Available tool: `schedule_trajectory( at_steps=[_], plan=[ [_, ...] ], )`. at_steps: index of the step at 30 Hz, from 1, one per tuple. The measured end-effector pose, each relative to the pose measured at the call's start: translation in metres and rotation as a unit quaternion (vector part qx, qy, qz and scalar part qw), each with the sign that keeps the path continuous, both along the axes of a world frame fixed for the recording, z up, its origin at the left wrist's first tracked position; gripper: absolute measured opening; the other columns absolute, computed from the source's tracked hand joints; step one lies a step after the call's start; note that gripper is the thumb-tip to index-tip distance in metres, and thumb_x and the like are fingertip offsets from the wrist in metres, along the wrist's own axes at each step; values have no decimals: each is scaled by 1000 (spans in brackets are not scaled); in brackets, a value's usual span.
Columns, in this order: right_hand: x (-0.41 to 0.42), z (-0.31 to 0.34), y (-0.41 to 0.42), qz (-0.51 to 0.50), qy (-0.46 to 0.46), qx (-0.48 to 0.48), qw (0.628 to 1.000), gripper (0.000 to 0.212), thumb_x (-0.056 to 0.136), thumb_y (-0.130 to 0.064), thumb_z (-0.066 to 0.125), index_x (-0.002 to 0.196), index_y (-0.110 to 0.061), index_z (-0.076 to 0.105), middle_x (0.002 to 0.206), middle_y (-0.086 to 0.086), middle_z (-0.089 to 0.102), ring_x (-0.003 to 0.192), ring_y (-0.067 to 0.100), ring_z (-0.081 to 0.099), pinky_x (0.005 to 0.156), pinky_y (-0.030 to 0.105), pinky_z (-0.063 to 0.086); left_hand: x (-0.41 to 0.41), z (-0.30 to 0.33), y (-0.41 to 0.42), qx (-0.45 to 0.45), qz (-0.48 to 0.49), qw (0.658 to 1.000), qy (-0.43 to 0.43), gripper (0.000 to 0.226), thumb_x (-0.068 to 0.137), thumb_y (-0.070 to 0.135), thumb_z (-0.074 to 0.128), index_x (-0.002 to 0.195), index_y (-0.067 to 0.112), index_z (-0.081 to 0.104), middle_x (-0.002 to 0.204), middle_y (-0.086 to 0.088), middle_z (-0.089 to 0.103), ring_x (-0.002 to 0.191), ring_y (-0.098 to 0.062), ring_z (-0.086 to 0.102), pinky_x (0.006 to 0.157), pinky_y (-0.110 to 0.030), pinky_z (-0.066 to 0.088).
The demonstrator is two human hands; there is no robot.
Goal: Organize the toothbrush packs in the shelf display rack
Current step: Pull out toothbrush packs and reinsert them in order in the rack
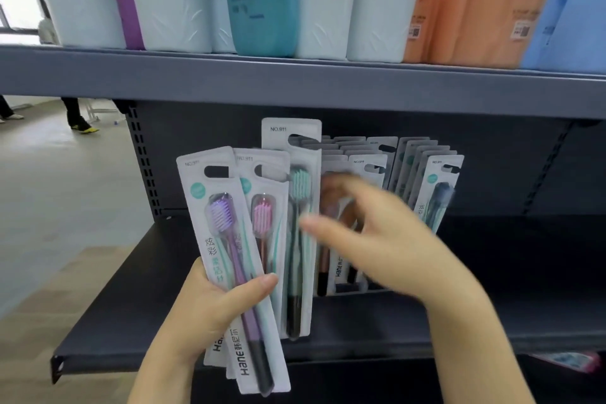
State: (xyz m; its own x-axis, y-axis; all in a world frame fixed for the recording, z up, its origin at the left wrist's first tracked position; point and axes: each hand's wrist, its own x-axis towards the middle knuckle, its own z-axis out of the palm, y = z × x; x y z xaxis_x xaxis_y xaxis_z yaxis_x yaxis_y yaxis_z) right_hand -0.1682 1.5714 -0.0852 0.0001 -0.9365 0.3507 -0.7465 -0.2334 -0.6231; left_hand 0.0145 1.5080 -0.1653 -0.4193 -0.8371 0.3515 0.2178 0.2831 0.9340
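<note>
My left hand (210, 302) grips a fan of three toothbrush packs: a purple-bristled pack (226, 239) in front, a pink-bristled pack (264, 207) behind it and a mint-bristled pack (300, 193) sticking up highest. My right hand (377, 236) is blurred, fingers spread and relaxed, in front of the packs hanging on the display rack and just right of the mint pack; it holds nothing. Hanging rows of toothbrush packs (360, 154) fill the middle hooks, and a further row with a dark-bristled pack (437, 193) in front hangs to the right.
The dark lower shelf (492, 305) runs below the hanging packs. The grey upper shelf (295, 82) carries white, teal, orange and blue refill pouches (262, 0). At the far left, a person's legs (77, 115) stand on the pale floor.
</note>
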Motion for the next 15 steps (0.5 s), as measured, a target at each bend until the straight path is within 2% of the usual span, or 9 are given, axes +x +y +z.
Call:
schedule_trajectory(
  at_steps=[2, 4, 7, 9, 11, 13, 15],
  plan=[
    [-1, 21, -7, -25, -49, -78, 995, 46, 81, -58, 52, 121, -36, 47, 105, -23, 58, 86, -5, 59, 74, 17, 49, 1, -1, 0, 4, 0, 1000, -11, 35, 47, 35, 74, 81, 42, 75, 89, 6, 76, 87, -12, 72, 67, -17, 54],
    [-1, 39, -17, -12, -65, -104, 992, 40, 84, -49, 58, 120, -32, 53, 104, -19, 62, 89, 0, 62, 79, 23, 53, 1, 1, 1, -2, -3, 1000, -25, 35, 47, 36, 74, 82, 42, 75, 90, 6, 76, 88, -11, 71, 67, -16, 54],
    [-1, 54, -33, 57, -22, -32, 998, 26, 86, -31, 65, 110, -38, 58, 102, -16, 67, 96, 5, 64, 85, 27, 54, 4, 1, 0, 1, 13, 1000, -24, 36, 46, 37, 74, 82, 43, 75, 89, 8, 76, 86, -8, 71, 66, -14, 53],
    [-2, 57, -42, 58, -5, -2, 998, 23, 84, -30, 67, 102, -41, 58, 97, -11, 68, 93, 11, 65, 82, 30, 53, 8, 1, -1, 2, 30, 999, -30, 34, 46, 38, 75, 80, 42, 75, 87, 8, 76, 84, -8, 71, 65, -13, 53],
    [-2, 58, -46, 47, 10, 9, 999, 18, 84, -32, 66, 100, -37, 58, 98, -4, 68, 92, 18, 64, 79, 34, 53, 10, 0, -3, 4, 54, 998, -32, 28, 53, 27, 83, 76, 40, 75, 82, 7, 76, 80, -7, 71, 62, -13, 52],
    [-5, 58, -48, 25, 32, 11, 999, 17, 87, -33, 63, 103, -32, 59, 98, -1, 67, 86, 19, 64, 68, 31, 52, 13, -2, -7, 12, 85, 996, -9, 35, 63, 5, 83, 70, 38, 76, 75, 7, 75, 73, -7, 71, 59, -14, 52],
    [-8, 57, -51, -4, 58, 6, 998, 17, 89, -35, 59, 104, -29, 58, 97, -2, 66, 82, 16, 62, 62, 25, 46, 15, -2, -10, 13, 111, 994, 0, 32, 61, 6, 80, 68, 37, 76, 73, 7, 75, 70, -7, 71, 58, -14, 53]
  ],
)
